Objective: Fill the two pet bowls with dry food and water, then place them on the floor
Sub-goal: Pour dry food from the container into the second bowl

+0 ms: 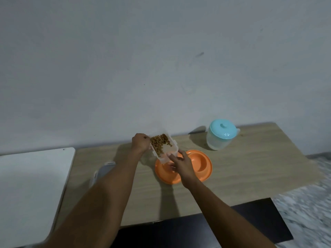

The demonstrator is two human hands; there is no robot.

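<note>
Background is a plain grey wall (161, 59); below it a wood-grain desk (250, 167) runs across the view, with a white surface (32, 185) beside it on the left and speckled floor (308, 203) on the right. At the back right of the desk stands a clear jug (220, 138) with a blue lid; the orange double bowl (208, 174) lies flat near the desk's middle, not yet on the floor; its right well shows bare; its left well is mostly hidden. A clear container (171, 150) is held above the left well; its long axis runs from far-left, raised, to near-right, lowered. The left grip (140, 143) is closed round the raised far end; the right grip (180, 162), nearer the bowl, pinches the low end. Dry food (160, 142) sits mainly in the upper half; further tilt would probably be needed to pour; the low end must stay over the well, or pieces may scatter.
</note>
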